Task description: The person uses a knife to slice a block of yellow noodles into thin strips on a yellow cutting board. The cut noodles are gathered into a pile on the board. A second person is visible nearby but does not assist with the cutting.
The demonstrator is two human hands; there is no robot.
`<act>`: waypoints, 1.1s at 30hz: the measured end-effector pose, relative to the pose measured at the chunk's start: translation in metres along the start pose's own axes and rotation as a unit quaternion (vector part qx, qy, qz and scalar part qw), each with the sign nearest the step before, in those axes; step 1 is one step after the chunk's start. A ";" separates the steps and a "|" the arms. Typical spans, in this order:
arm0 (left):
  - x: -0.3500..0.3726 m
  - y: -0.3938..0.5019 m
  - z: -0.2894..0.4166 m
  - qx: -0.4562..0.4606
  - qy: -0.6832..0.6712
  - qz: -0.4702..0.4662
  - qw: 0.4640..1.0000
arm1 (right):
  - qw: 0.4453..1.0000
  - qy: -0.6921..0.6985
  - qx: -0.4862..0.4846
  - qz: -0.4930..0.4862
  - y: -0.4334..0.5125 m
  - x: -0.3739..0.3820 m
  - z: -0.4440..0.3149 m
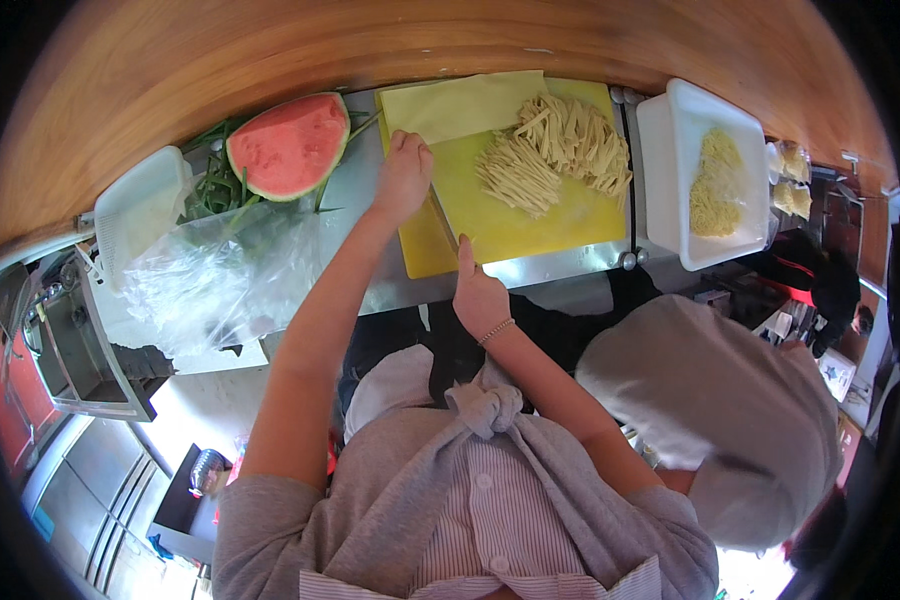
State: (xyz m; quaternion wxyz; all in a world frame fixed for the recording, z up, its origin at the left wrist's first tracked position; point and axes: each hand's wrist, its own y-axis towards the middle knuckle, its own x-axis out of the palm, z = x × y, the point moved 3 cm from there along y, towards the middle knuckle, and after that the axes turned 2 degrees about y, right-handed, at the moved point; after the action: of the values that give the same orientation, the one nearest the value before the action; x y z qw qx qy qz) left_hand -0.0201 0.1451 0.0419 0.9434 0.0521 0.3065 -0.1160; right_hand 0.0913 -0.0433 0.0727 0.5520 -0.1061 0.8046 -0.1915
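On a yellow cutting board [570,217] lies a flat folded sheet of pale dough [457,105]. My left hand [407,176] is at the sheet's lower left corner, its fingers bent, near the far end of a knife [444,219]. My right hand [481,296] is closed around the knife's handle at the board's near edge, index finger stretched along the top of it. Cut flat noodles [570,142] lie in a loose heap at the board's right, with a bundle of thinner dough strips [517,174] beside them. Whether my left hand touches the blade or dough is unclear.
Left of the board are a cut watermelon piece [292,146], green leafy stalks [221,184], a clear plastic bag [217,277] and a white basket [139,187]. A white tub [656,172] with thin yellow noodles [716,187] stands right. Another person [720,390] is close on the right.
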 end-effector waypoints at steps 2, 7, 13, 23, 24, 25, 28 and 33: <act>0.001 -0.004 0.001 0.005 0.028 -0.015 0.999 | 1.000 -0.001 -0.015 0.009 -0.002 -0.003 0.000; 0.007 -0.019 0.005 -0.006 0.013 -0.002 1.000 | 0.999 -0.026 0.000 -0.040 -0.011 -0.004 0.014; 0.006 -0.010 -0.004 0.017 0.010 -0.004 1.000 | 0.999 -0.008 -0.033 0.012 -0.007 -0.001 0.011; 0.008 -0.011 -0.008 0.038 0.023 0.022 0.999 | 0.994 0.023 -0.086 0.065 -0.002 -0.005 0.011; 0.009 -0.013 -0.007 0.039 0.046 0.025 0.998 | 0.998 0.004 -0.061 0.029 -0.005 -0.005 0.014; 0.012 -0.015 -0.007 0.022 0.038 0.009 0.999 | 0.999 -0.005 -0.052 0.014 -0.008 -0.006 0.017; 0.012 -0.013 -0.007 0.000 0.006 0.019 1.000 | 0.997 0.002 -0.068 0.026 -0.003 -0.011 0.013; 0.004 -0.001 -0.008 0.124 0.108 0.029 0.986 | 0.998 -0.016 -0.060 0.010 0.003 -0.011 0.010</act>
State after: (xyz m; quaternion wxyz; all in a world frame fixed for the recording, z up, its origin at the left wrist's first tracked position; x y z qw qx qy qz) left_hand -0.0221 0.1448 0.0332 0.8938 0.1895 0.3884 -0.1197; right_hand 0.1050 -0.0387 0.0774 0.5594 -0.1340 0.8067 -0.1352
